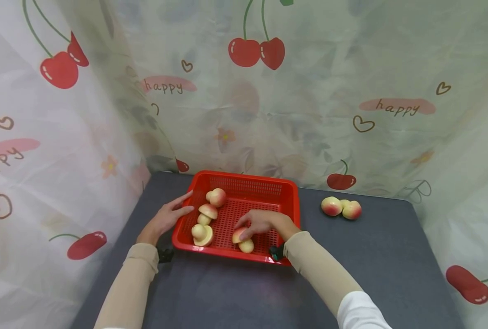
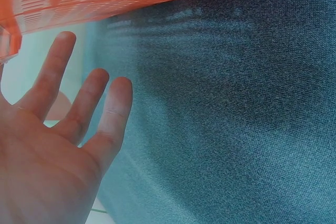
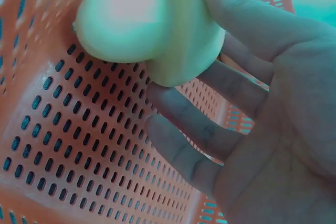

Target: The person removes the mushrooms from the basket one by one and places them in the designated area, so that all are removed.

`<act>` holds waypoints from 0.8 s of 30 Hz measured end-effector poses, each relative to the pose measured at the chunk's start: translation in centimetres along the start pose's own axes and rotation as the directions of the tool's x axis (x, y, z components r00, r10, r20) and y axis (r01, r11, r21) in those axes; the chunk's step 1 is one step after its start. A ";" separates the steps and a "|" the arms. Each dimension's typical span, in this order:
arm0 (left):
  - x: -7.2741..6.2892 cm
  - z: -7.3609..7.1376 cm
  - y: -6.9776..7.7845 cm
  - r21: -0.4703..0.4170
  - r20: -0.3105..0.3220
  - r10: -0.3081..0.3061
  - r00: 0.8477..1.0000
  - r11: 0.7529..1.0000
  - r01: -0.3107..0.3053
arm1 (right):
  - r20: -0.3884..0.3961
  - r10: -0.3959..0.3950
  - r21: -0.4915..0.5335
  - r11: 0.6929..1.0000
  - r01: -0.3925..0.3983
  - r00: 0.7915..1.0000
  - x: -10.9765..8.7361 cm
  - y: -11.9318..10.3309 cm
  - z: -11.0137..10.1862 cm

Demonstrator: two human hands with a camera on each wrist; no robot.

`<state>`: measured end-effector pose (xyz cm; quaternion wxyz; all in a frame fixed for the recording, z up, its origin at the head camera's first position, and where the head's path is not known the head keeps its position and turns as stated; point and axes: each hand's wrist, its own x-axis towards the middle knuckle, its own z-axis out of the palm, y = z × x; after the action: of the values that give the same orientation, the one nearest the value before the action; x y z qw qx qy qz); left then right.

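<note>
While our right hand (image 1: 262, 222) pinches one mushroom (image 3: 152, 24) inside the red basket (image 1: 248, 204), near its front wall (image 1: 227, 252), our left hand (image 1: 167, 218) has its fingers (image 2: 115, 111) spread apart, at the left rim (image 1: 178, 228).

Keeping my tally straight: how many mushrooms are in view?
6: three mushrooms along the left inside the red basket, one in the right hand there, two on the table at right; others could be hidden.
</note>
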<state>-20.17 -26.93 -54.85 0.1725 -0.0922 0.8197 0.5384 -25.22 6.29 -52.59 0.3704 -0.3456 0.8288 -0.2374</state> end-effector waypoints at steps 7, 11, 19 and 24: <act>0.0 0.1 0.0 0.002 0.016 0.008 1.000 1.000 -0.008 | -0.104 0.013 0.019 1.000 -0.011 0.995 -0.6 0.2 -0.5; -0.1 0.0 0.1 0.006 0.016 0.008 1.000 1.000 -0.008 | -0.149 -0.024 0.025 0.999 0.028 0.989 -0.8 0.2 -0.7; -0.2 -0.1 -0.1 0.009 0.008 -0.011 1.000 1.000 0.010 | -0.167 -0.075 0.064 0.994 0.087 0.983 -1.9 -0.4 -0.8; -0.1 -0.1 -0.1 0.004 0.011 0.007 1.000 1.000 -0.007 | -0.204 -0.105 0.090 0.988 0.125 0.973 -2.9 -0.6 -0.9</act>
<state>-20.05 -27.08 -54.90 0.1754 -0.0861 0.8199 0.5381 -24.30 8.14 -50.32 0.2885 -0.3482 0.8270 -0.3341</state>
